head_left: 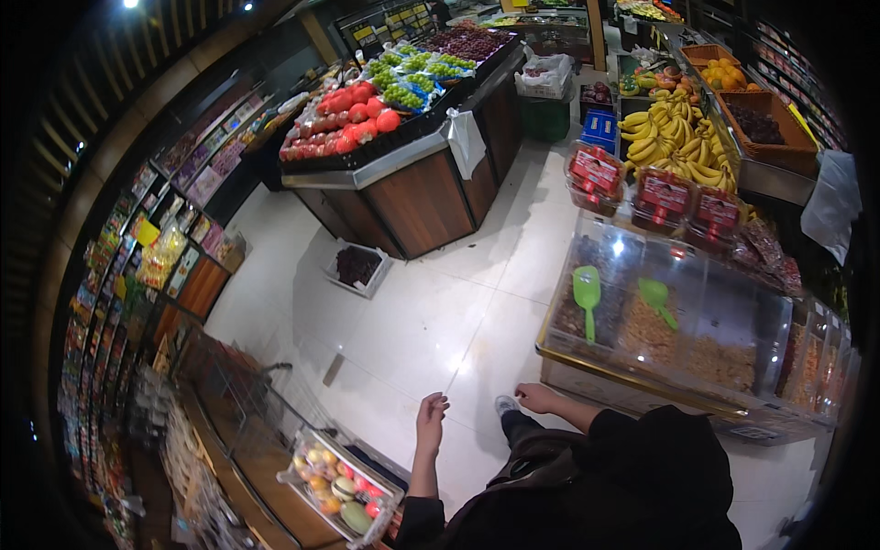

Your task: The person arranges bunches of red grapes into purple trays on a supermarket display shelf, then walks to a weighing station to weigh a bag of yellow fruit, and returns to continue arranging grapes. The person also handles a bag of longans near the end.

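My left hand (432,408) hangs in the air over the white tiled floor (440,337), its fingers loosely bent and nothing in them. Below it to the left, a crate of mixed fruit (337,485) holds a melon and several round fruits. My right hand (535,398) is also free of any object, fingers half curled, just left of a bulk-food display case (729,323). On that case's clear lids lie a green scoop (586,294) and a second green scoop (656,301). Neither hand touches anything.
A wood-panelled fruit island (416,206) bears grapes and red-wrapped fruit. On the floor beside it sits a crate of dark fruit (357,267). Bananas (677,137) and red-labelled clear boxes (662,196) stand beyond the case. A wire shopping cart (275,405) is at left, near packed shelves (103,344).
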